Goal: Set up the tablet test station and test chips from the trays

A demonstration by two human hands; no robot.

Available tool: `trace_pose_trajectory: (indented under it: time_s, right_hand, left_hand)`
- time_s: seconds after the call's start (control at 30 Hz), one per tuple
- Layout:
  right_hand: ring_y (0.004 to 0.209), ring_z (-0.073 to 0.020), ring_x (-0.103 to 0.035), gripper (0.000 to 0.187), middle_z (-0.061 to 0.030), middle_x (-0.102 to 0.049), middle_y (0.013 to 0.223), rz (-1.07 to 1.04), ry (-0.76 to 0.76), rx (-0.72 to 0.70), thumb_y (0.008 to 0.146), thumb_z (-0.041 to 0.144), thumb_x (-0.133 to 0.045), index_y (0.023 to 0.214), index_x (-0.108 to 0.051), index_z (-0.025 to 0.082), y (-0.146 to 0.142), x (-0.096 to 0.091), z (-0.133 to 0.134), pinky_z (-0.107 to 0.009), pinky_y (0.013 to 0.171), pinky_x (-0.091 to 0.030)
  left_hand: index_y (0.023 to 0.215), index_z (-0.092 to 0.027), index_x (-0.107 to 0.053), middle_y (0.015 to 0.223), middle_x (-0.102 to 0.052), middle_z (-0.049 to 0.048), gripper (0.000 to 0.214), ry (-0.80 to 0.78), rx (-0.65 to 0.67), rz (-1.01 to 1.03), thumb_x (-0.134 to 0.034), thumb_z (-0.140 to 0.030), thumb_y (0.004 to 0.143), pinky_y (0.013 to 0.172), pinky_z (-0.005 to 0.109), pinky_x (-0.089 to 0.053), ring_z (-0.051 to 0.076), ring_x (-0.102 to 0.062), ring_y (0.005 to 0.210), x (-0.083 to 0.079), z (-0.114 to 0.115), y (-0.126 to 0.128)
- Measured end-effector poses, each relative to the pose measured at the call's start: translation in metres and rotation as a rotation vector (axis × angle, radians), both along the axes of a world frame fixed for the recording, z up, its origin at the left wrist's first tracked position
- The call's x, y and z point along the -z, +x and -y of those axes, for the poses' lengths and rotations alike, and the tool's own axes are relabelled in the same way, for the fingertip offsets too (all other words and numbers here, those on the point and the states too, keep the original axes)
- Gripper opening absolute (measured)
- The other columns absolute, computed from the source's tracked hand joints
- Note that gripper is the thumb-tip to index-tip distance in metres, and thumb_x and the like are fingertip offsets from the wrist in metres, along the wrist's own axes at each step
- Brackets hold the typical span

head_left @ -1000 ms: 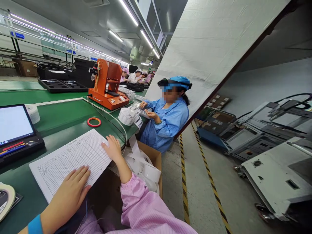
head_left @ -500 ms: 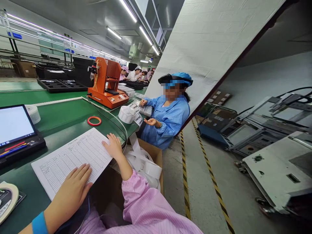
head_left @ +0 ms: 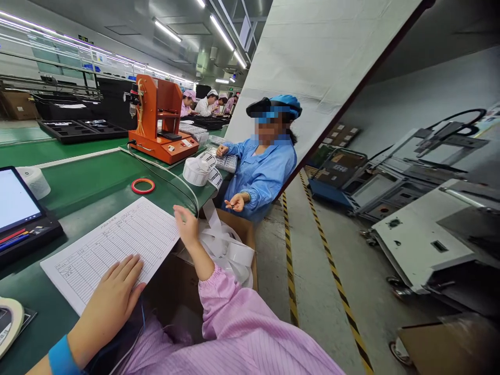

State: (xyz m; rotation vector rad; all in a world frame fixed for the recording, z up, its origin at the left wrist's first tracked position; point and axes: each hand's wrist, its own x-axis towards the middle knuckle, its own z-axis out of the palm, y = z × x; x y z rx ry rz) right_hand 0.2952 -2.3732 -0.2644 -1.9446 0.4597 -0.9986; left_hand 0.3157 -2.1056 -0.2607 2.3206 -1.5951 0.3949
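**Item 1:** white paper form [head_left: 113,250], ruled as a grid table with small printed headings; single sheet, lying flat and skewed on the green workbench [head_left: 82,192], near the viewer.

**Item 2:** left hand [head_left: 111,307], palm down on the sheet's near part, fingers together, blue wristband [head_left: 61,357] at the wrist.

**Item 3:** right hand [head_left: 186,226], open, fingers raised, just beside the sheet's far right corner.

**Item 4:** white label strip [head_left: 221,245], loosely looped, trailing into a cardboard box [head_left: 238,229] to the right of the right hand.
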Motion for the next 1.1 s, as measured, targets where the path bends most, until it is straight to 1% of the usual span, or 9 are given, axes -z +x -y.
trace_pose_trajectory:
  time_s: [0.07, 0.13, 0.2, 0.3, 0.43, 0.63, 0.73, 0.93, 1.1]
  right_hand:
    - [0.102, -0.0176, -0.063, 0.028, -0.0056, -0.071, 0.103, 0.234, 0.238, 0.184, 0.088, 0.039, -0.049, 0.095, -0.068, 0.019, -0.017, 0.008, 0.013, -0.030, 0.093, -0.046]
    - [0.090, -0.0173, -0.065, 0.027, -0.0061, -0.070, 0.092, 0.357, 0.453, 0.394, 0.086, 0.038, -0.047, 0.089, -0.064, 0.018, -0.033, 0.019, 0.036, -0.028, 0.080, -0.050]
    - [0.078, -0.0147, -0.064, 0.023, -0.0057, -0.068, 0.085, 0.394, 0.590, 0.546, 0.085, 0.034, -0.042, 0.089, -0.058, 0.017, -0.047, 0.029, 0.065, -0.024, 0.066, -0.049]
    - [0.065, -0.0109, -0.061, 0.017, -0.0032, -0.066, 0.079, 0.402, 0.719, 0.654, 0.082, 0.026, -0.040, 0.088, -0.054, 0.018, -0.061, 0.037, 0.110, -0.019, 0.053, -0.043]
    - [0.059, -0.0083, -0.058, 0.013, 0.0003, -0.065, 0.073, 0.407, 0.819, 0.678, 0.082, 0.023, -0.043, 0.086, -0.054, 0.018, -0.069, 0.036, 0.153, -0.016, 0.050, -0.041]
    - [0.048, -0.0091, -0.055, 0.026, 0.0005, -0.062, 0.060, 0.318, 0.937, 0.682, 0.086, 0.037, -0.047, 0.076, -0.057, 0.016, -0.071, 0.033, 0.189, -0.018, 0.043, -0.038]
    - [0.043, -0.0091, -0.051, 0.031, 0.0020, -0.057, 0.054, 0.277, 0.982, 0.701, 0.087, 0.042, -0.048, 0.072, -0.055, 0.016, -0.072, 0.035, 0.197, -0.019, 0.041, -0.037]
    - [0.042, -0.0078, -0.050, 0.033, 0.0040, -0.053, 0.054, 0.221, 1.029, 0.681, 0.088, 0.043, -0.055, 0.072, -0.055, 0.014, -0.070, 0.031, 0.201, -0.020, 0.040, -0.037]
    - [0.058, -0.0080, -0.056, 0.029, 0.0011, -0.060, 0.075, 0.210, 1.034, 0.645, 0.093, 0.042, -0.055, 0.091, -0.060, 0.013, -0.066, 0.022, 0.196, -0.022, 0.053, -0.049]
  left_hand:
    - [0.126, -0.014, -0.061, 0.134, -0.058, 0.0130, 0.048, -0.011, 0.001, -0.018, -0.042, -0.044, 0.095, 0.102, 0.051, -0.047, 0.031, -0.055, 0.123, 0.000, -0.001, 0.000]
    - [0.126, -0.014, -0.061, 0.134, -0.058, 0.0129, 0.047, -0.022, 0.005, -0.030, -0.041, -0.043, 0.095, 0.102, 0.052, -0.047, 0.031, -0.055, 0.123, -0.001, -0.001, 0.000]
    - [0.125, -0.013, -0.061, 0.134, -0.058, 0.0132, 0.047, -0.031, 0.006, -0.031, -0.041, -0.043, 0.095, 0.101, 0.052, -0.047, 0.032, -0.055, 0.123, -0.002, -0.001, -0.001]
    - [0.125, -0.012, -0.062, 0.133, -0.059, 0.0136, 0.047, -0.029, 0.006, -0.024, -0.042, -0.042, 0.095, 0.101, 0.052, -0.047, 0.032, -0.056, 0.122, -0.004, -0.001, -0.001]
    - [0.125, -0.012, -0.062, 0.132, -0.060, 0.0131, 0.047, -0.009, 0.009, 0.008, -0.041, -0.042, 0.095, 0.100, 0.051, -0.048, 0.032, -0.056, 0.122, -0.005, -0.001, -0.001]
    - [0.125, -0.014, -0.061, 0.133, -0.059, 0.0122, 0.046, -0.020, 0.004, 0.016, -0.041, -0.043, 0.095, 0.101, 0.050, -0.047, 0.031, -0.055, 0.122, -0.003, -0.001, -0.001]
    - [0.126, -0.014, -0.061, 0.134, -0.059, 0.0120, 0.046, -0.010, 0.002, 0.007, -0.042, -0.043, 0.095, 0.102, 0.050, -0.046, 0.031, -0.055, 0.123, -0.002, -0.002, -0.001]
    - [0.126, -0.013, -0.061, 0.133, -0.059, 0.0125, 0.046, -0.010, 0.001, -0.002, -0.042, -0.042, 0.095, 0.101, 0.051, -0.046, 0.031, -0.055, 0.123, -0.003, -0.002, -0.001]
    - [0.126, -0.012, -0.061, 0.133, -0.059, 0.0128, 0.047, 0.008, 0.004, 0.035, -0.041, -0.042, 0.095, 0.099, 0.050, -0.048, 0.031, -0.055, 0.122, -0.004, -0.002, -0.002]
